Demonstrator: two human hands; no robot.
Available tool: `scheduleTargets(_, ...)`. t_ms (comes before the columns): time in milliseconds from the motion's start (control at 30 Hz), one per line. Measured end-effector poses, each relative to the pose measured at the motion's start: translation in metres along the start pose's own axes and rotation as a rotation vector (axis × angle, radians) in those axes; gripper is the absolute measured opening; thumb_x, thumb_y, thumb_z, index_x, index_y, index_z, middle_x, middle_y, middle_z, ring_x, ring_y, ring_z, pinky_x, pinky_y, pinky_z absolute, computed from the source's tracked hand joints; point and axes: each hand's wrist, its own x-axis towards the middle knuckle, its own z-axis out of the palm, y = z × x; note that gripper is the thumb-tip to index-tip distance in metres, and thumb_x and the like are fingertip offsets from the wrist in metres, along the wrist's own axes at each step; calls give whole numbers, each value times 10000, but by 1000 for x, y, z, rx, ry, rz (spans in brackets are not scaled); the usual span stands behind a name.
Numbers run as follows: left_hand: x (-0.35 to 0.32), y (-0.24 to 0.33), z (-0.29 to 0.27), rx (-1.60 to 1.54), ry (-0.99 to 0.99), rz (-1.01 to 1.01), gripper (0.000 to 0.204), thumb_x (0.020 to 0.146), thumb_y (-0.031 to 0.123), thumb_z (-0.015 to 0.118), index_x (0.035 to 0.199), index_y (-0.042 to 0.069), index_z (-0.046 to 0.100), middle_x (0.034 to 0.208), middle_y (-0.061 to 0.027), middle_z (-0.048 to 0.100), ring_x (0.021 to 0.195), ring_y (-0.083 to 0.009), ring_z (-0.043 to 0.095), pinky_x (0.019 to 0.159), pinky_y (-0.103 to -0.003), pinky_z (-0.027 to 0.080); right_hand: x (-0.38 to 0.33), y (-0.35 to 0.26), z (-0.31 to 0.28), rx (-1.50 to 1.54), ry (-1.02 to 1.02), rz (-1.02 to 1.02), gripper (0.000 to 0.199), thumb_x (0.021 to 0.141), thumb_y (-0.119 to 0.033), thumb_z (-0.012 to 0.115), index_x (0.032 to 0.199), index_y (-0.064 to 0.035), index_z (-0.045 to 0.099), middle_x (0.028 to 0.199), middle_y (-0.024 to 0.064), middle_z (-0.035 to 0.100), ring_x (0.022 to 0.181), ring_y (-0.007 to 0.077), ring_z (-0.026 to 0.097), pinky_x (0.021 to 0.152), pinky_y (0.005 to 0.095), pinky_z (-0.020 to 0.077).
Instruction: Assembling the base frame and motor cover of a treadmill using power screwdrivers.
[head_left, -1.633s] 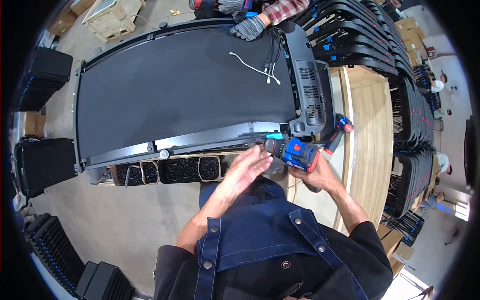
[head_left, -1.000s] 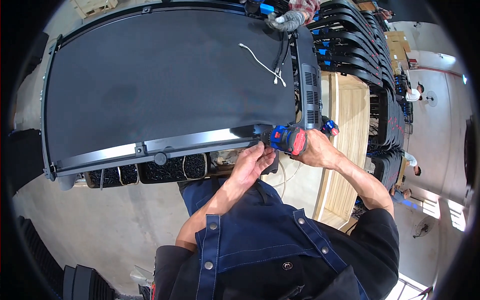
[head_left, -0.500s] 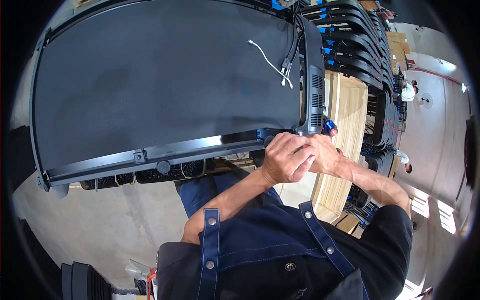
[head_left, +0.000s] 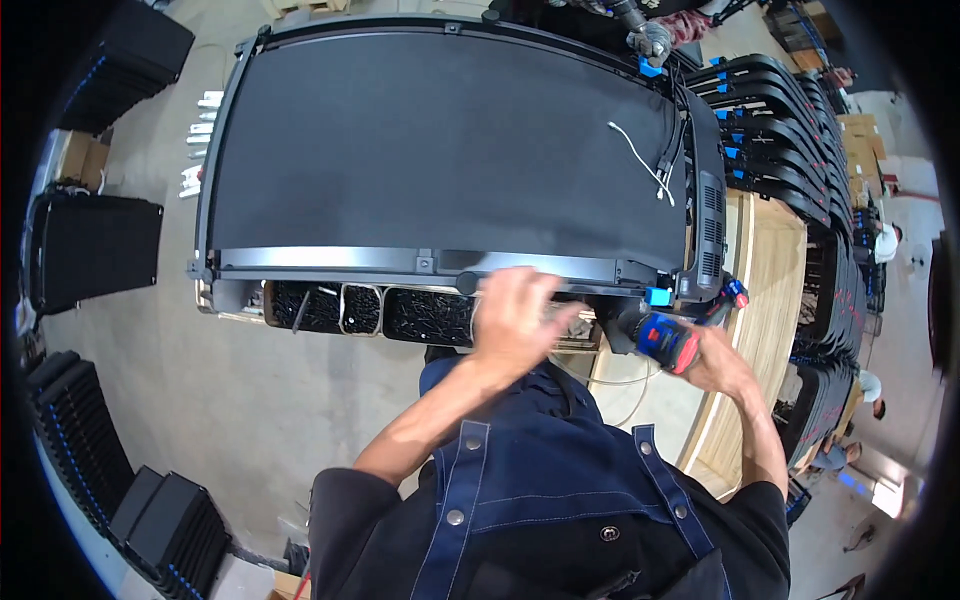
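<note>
A treadmill deck with a black belt (head_left: 430, 150) lies across the bench in front of me. My left hand (head_left: 518, 325) hovers at its near side rail, fingers apart and a little blurred, holding nothing. My right hand (head_left: 715, 362) grips a blue, red and black cordless drill (head_left: 660, 338) just below the deck's near right corner. A blue corner piece (head_left: 658, 297) sits on that corner, close to the drill. A second blue and red tool (head_left: 735, 293) shows beside the motor cover (head_left: 709, 225). White and black cables (head_left: 640, 160) rest on the belt's right end.
Under the near rail are trays of dark screws (head_left: 430, 318). A wooden crate (head_left: 765, 280) stands to the right, below stacked black curved frames (head_left: 775, 130). Across the deck, a co-worker's gloved hand (head_left: 652, 42) is at the far right corner. Black panels (head_left: 100, 240) are stacked at left.
My hands have come apart from the near right corner. The left has opened and moved left; the right now holds the drill below the deck. More of the deck has come into view.
</note>
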Motion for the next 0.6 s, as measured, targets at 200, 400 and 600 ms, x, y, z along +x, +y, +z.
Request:
scheduleTargets(200, 8, -71, -69, 338, -616, -70, 420, 839, 365, 764, 1000, 20, 585, 915, -133, 577, 891, -309, 587, 774, -440, 483, 34, 1, 139, 314, -240, 206, 430, 749, -344, 811, 1043, -51, 698, 760, 144, 693, 766, 277, 687, 751, 405, 520)
scheduleTargets(400, 38, -83, -91, 225, -886, 310, 394, 861, 133, 702, 1236, 65, 607, 1090, -135, 568, 1063, -322, 538, 898, -452, 447, 83, 18, 241, 116, -131, 283, 645, 768, -445, 751, 1245, -42, 590, 1103, 220, 702, 1099, 385, 655, 937, 480, 513)
scheduleTargets(600, 32, -56, -78, 321, -819, 120, 483, 834, 309, 775, 1197, 37, 609, 1029, -159, 555, 998, -343, 542, 820, -455, 492, 134, 68, 327, 145, 33, 557, 648, 825, -367, 706, 1317, 0, 495, 1144, 241, 689, 1111, 374, 664, 932, 472, 540)
